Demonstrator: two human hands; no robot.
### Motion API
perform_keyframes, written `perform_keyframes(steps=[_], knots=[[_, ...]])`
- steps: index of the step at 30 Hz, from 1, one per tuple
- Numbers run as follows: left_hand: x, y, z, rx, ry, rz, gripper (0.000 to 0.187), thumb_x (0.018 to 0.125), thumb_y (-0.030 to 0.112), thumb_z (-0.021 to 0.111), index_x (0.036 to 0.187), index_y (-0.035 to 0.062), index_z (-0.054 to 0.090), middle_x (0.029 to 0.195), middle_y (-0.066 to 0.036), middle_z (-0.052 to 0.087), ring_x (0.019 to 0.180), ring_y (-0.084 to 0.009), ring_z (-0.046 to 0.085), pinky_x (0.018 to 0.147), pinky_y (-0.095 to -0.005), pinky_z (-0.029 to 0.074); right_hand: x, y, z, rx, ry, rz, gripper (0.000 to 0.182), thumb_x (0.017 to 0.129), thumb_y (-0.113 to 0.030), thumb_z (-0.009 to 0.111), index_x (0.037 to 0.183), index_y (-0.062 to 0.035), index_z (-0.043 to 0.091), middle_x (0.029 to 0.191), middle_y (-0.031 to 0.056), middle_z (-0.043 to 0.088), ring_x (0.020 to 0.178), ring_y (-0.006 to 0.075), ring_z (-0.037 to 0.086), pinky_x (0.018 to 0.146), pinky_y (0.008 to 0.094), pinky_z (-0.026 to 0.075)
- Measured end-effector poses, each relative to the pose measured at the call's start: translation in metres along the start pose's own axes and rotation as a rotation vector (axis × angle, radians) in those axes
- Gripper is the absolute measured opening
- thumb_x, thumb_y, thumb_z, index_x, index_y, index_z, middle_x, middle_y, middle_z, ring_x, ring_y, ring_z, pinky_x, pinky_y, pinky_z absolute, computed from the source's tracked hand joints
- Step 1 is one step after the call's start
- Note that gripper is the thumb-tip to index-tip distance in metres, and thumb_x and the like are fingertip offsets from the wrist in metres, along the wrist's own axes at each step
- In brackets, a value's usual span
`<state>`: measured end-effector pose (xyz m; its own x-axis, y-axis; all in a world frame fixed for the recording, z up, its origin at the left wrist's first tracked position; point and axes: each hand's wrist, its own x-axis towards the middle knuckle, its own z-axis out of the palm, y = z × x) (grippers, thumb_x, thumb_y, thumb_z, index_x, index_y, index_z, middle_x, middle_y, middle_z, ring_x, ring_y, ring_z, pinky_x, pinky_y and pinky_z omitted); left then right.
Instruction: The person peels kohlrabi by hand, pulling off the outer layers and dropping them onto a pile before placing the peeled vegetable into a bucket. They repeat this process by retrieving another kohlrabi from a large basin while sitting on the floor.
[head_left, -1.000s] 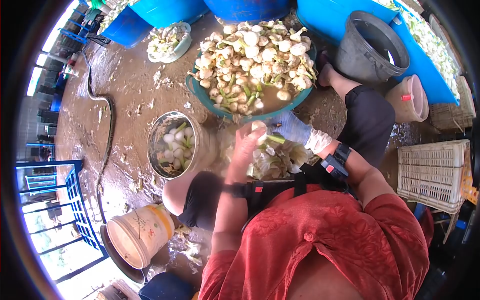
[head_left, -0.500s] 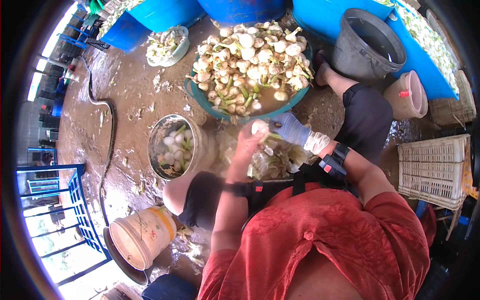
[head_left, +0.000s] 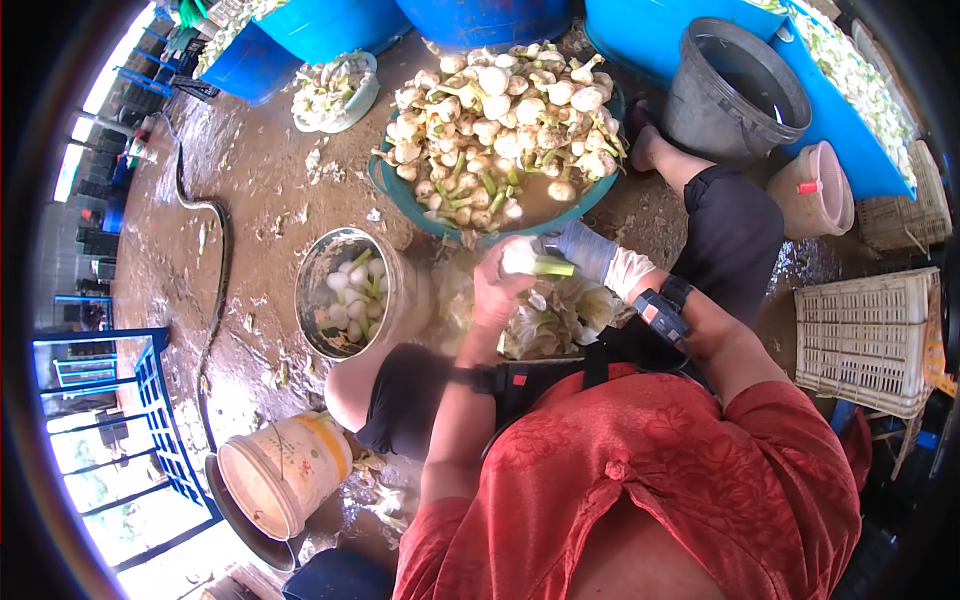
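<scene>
My left hand (head_left: 492,287), bare, is closed around a garlic bulb (head_left: 518,257) with a short green stem that points right. My right hand (head_left: 585,250), in a blue glove with a pale cuff, is curled close against the bulb's right side. Something small and dark shows at its fingertips, too blurred to name. Beneath both hands lies a heap of pale peeled skins (head_left: 550,322). Just beyond them stands a wide green tub (head_left: 385,185) piled with unpeeled garlic bulbs (head_left: 490,120). Left of my hands, a bucket (head_left: 400,290) holds several clean white bulbs (head_left: 357,297).
A white bowl (head_left: 368,98) of garlic is at the upper left. A dark grey bucket (head_left: 700,120) and a pink bucket (head_left: 800,205) stand at the right, above a white crate (head_left: 860,335). A hose (head_left: 222,260) crosses the wet floor beside a tipped cream bucket (head_left: 290,465).
The garlic bulb has turned and looks whiter, its green stem now pointing right. My right hand has shifted slightly up and right at the wrist.
</scene>
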<state>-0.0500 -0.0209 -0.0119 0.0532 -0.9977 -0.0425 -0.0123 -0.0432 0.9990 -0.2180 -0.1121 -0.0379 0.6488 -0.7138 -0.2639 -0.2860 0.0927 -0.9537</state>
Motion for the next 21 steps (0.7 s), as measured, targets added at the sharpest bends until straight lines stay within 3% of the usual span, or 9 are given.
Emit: perform_keyframes(steps=[2, 4, 6, 8, 10, 11, 14, 19, 21], knots=[[0.001, 0.012, -0.001, -0.513, 0.023, -0.332, 0.048, 0.072, 0.018, 0.068, 0.113, -0.0038, 0.055, 0.097, -0.01, 0.061, 0.091, -0.0212, 0.059, 0.068, -0.0342, 0.052, 0.003, -0.002, 0.002, -0.234, 0.055, -0.439, 0.02, 0.083, -0.015, 0.057, 0.09, 0.0023, 0.062, 0.076, 0.0156, 0.063, 0.067, 0.0218, 0.058, 0.066, 0.0324, 0.045], [-0.002, 0.008, 0.005, -0.446, 0.217, -0.414, 0.045, 0.079, 0.028, 0.067, 0.108, -0.0052, 0.056, 0.09, -0.011, 0.062, 0.081, -0.0223, 0.062, 0.055, -0.0332, 0.052, -0.002, -0.01, -0.001, -0.321, 0.042, -0.387, 0.019, 0.083, -0.014, 0.055, 0.09, 0.0019, 0.06, 0.079, 0.0167, 0.061, 0.07, 0.0252, 0.057, 0.068, 0.0331, 0.045], [-0.001, -0.02, -0.003, -0.406, 0.02, -0.496, 0.037, 0.082, 0.035, 0.065, 0.101, 0.0038, 0.062, 0.08, -0.005, 0.064, 0.06, -0.0149, 0.061, 0.044, -0.0257, 0.048, -0.005, -0.022, 0.009, -0.205, -0.017, -0.354, 0.019, 0.083, -0.014, 0.054, 0.092, 0.0017, 0.06, 0.079, 0.0175, 0.059, 0.075, 0.027, 0.058, 0.069, 0.0331, 0.046], [-0.001, -0.016, 0.0, -0.487, 0.016, -0.428, 0.033, 0.08, 0.032, 0.069, 0.096, 0.0027, 0.063, 0.075, -0.005, 0.065, 0.054, -0.0149, 0.061, 0.041, -0.0252, 0.047, -0.007, -0.029, -0.002, -0.281, -0.099, -0.306, 0.02, 0.081, -0.012, 0.056, 0.096, -0.0005, 0.061, 0.086, 0.0168, 0.062, 0.082, 0.0284, 0.061, 0.072, 0.033, 0.048], [-0.002, -0.009, 0.007, -0.613, 0.027, -0.361, 0.033, 0.079, 0.024, 0.071, 0.096, -0.0023, 0.061, 0.077, -0.008, 0.065, 0.059, -0.0152, 0.062, 0.043, -0.0249, 0.047, -0.005, -0.026, -0.008, -0.613, -0.029, -0.807, 0.022, 0.078, -0.011, 0.058, 0.098, -0.0026, 0.062, 0.093, 0.0153, 0.062, 0.087, 0.029, 0.062, 0.076, 0.0332, 0.049], [-0.002, -0.004, 0.011, -0.721, 0.017, -0.322, 0.032, 0.076, 0.016, 0.073, 0.096, -0.0055, 0.061, 0.082, -0.011, 0.066, 0.063, -0.0164, 0.064, 0.046, -0.0253, 0.049, -0.006, -0.027, -0.012, -0.651, -0.042, -0.849, 0.024, 0.076, -0.01, 0.059, 0.099, -0.004, 0.062, 0.099, 0.0141, 0.062, 0.089, 0.0301, 0.061, 0.079, 0.035, 0.05], [-0.005, 0.008, 0.017, -0.859, -0.137, -0.265, 0.033, 0.078, 0.015, 0.071, 0.1, -0.007, 0.06, 0.088, -0.014, 0.066, 0.065, -0.0193, 0.065, 0.05, -0.0275, 0.052, -0.011, -0.026, -0.022, -0.583, -0.046, -0.846, 0.026, 0.075, -0.01, 0.059, 0.1, -0.0053, 0.061, 0.1, 0.0137, 0.061, 0.09, 0.0307, 0.061, 0.079, 0.0365, 0.05], [-0.003, 0.0, 0.015, -1.011, -0.309, -0.291, 0.037, 0.078, 0.011, 0.064, 0.109, -0.0067, 0.056, 0.088, -0.02, 0.065, 0.068, -0.028, 0.065, 0.058, -0.0295, 0.054, -0.016, -0.047, -0.044, -0.336, -0.243, -0.495, 0.024, 0.075, -0.015, 0.06, 0.097, -0.0059, 0.061, 0.102, 0.0114, 0.06, 0.09, 0.0286, 0.061, 0.079, 0.0354, 0.051], [-0.003, -0.006, 0.01, -0.998, -0.408, -0.22, 0.052, 0.073, 0.033, 0.072, 0.11, -0.0013, 0.058, 0.089, -0.02, 0.063, 0.068, -0.0281, 0.064, 0.053, -0.0322, 0.054, -0.016, -0.048, -0.061, -0.604, -0.124, -0.921, 0.019, 0.079, -0.016, 0.06, 0.094, -0.0043, 0.061, 0.094, 0.0106, 0.061, 0.079, 0.0212, 0.063, 0.066, 0.0313, 0.054]])
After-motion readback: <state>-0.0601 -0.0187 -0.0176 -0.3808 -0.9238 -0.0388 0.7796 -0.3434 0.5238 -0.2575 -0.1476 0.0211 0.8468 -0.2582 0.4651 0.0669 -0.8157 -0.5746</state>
